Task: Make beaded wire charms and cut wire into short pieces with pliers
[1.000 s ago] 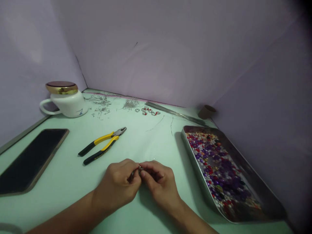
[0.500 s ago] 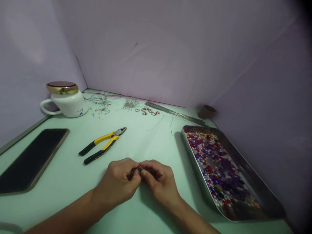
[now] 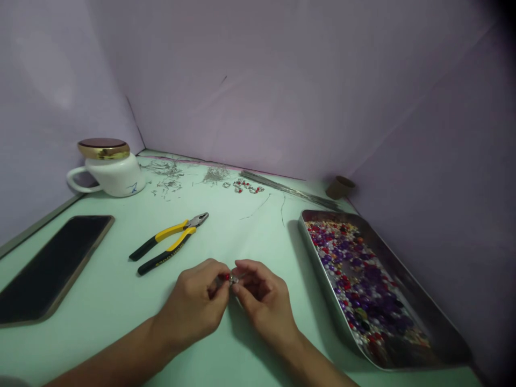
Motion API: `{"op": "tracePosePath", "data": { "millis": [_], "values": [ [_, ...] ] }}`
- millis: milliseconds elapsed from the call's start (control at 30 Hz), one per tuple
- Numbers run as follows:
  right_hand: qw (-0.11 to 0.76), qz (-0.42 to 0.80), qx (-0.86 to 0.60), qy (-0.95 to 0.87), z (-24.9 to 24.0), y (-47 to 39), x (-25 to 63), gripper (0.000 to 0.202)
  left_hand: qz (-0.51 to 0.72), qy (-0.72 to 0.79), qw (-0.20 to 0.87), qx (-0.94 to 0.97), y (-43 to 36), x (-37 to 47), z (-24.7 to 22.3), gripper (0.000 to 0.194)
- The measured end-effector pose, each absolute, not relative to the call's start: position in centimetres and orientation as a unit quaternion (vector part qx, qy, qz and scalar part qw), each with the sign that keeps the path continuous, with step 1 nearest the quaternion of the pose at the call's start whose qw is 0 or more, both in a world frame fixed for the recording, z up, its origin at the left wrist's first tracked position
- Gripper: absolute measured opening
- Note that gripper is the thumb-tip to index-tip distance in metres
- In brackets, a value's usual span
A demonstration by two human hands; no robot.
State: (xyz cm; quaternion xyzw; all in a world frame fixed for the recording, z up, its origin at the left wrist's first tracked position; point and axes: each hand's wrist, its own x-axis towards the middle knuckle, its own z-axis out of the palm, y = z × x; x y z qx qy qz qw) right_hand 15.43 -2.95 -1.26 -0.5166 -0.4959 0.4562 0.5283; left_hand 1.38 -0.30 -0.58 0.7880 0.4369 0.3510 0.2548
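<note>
My left hand [image 3: 197,301] is closed, its thumb and index finger pinching a small beaded wire piece [image 3: 233,279]. A red bead [image 3: 227,277] shows by the left fingertips, with clear or silvery parts beside it. My right hand [image 3: 266,301] meets the piece from the other side, its thumb tip against it and its fingers curled; the index finger is a little lifted. The finest parts are too small to make out. Pliers [image 3: 175,239] with yellow and black handles lie beyond my left hand, jaws pointing away.
A metal tray [image 3: 334,301] of mixed beads stands at the right. Behind are a beaded chain [image 3: 245,186], a bundle of wires [image 3: 286,188], wire bits [image 3: 167,169] and a brown cup-like object [image 3: 341,187]. At left are a phone [image 3: 56,263] and a lidded white mug [image 3: 116,174].
My right index finger has lifted and the right fingers have loosened, drawing slightly away from the left hand. More of the beaded piece, with its red bead, now shows. The view has tilted slightly.
</note>
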Motion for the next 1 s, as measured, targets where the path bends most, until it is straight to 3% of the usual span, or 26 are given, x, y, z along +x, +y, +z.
{"op": "tracePosePath", "data": {
  "millis": [367, 800, 900, 1000],
  "values": [
    [0.524, 0.409, -0.518, -0.538, -1.69, -3.25, 15.67, 0.021, 0.347, 0.437, 0.252, 0.791, -0.38, 1.55, -0.53, 0.009],
    [0.540, 0.381, -0.539, -0.521, -1.51, -2.77, 16.05, 0.024, 0.349, 0.432, 0.511, 0.656, 0.01, 1.94, -0.13, 0.006],
    [0.524, 0.383, -0.558, -0.517, -1.23, -2.74, 15.98, 0.010, 0.383, 0.434, 0.517, 0.630, 0.05, 1.89, -0.29, 0.004],
    [0.506, 0.393, -0.559, -0.526, -0.99, -2.66, 15.98, 0.010, 0.390, 0.439, 0.500, 0.637, 0.11, 1.86, -0.38, 0.004]
  ]
}}
